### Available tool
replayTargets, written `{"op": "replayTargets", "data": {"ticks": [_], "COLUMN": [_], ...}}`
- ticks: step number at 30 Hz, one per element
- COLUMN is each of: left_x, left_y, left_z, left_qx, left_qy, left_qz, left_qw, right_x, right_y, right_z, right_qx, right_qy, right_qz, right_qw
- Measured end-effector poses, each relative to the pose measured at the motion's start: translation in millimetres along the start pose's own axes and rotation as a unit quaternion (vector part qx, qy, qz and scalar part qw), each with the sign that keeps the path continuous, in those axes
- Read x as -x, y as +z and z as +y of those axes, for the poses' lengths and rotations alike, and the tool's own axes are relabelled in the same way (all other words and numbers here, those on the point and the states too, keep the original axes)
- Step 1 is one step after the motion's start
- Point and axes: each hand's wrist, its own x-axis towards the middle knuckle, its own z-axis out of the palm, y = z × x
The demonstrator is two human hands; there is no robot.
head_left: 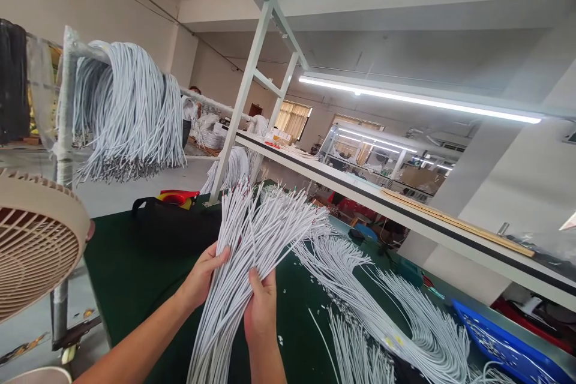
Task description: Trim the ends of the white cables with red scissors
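Note:
A thick bundle of white cables (238, 252) stands upright at the centre, its loose ends fanned out at the top. My left hand (202, 276) is closed round the bundle's left side, thumb across the front. On its right side, my right hand (262, 306) grips the same bundle, thumb up. The bundle's lower part runs out of the frame. More white cables (360, 300) lie curved on the green table (117, 270) to the right, with small white bits scattered beside them.
A fan (38, 240) stands at the left, before a rack of hanging cables (130, 102). A black bag (175, 228) lies behind my left hand. A shelf (360, 183) spans the table's back. A blue tray (513, 342) sits at the right.

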Motion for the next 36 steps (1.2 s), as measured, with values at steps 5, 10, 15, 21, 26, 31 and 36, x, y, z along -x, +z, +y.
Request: {"op": "replayTargets", "data": {"ticks": [5, 10, 15, 21, 26, 31, 36], "left_x": [-0.1, -0.4, 0.3, 1.5, 1.0, 2.1, 1.5], "left_y": [-2.9, -3.1, -4.8, -4.7, -5.5, -4.6, -5.7], "left_z": [-0.5, 0.2, 1.1, 3.3, 3.3, 4.6, 3.9], "left_qx": [0.009, 0.011, 0.009, 0.009, 0.007, 0.009, 0.005], "left_qy": [0.003, 0.0, -0.003, -0.002, -0.004, -0.003, -0.006], "left_qz": [0.003, -0.011, -0.012, -0.007, -0.005, 0.012, 0.029], "left_qw": [1.0, 1.0, 1.0, 1.0, 1.0, 1.0, 1.0], "right_x": [-1.3, -1.8, -1.2, -1.3, -1.2, -0.7, -1.8], "right_y": [0.3, 1.4, 3.0, 3.0, 5.0, 8.8, 10.0], "right_z": [2.7, 3.2, 2.3, 4.7, 4.5, 2.2, 4.9], "right_qx": [-0.001, 0.005, 0.018, 0.008, 0.019, 0.027, 0.03], "right_qy": [-0.007, 0.002, 0.006, 0.005, 0.001, 0.002, 0.001], "right_qz": [-0.009, 0.007, 0.012, 0.016, 0.025, 0.025, 0.042], "right_qw": [1.0, 1.0, 1.0, 1.0, 1.0, 0.999, 0.999]}}
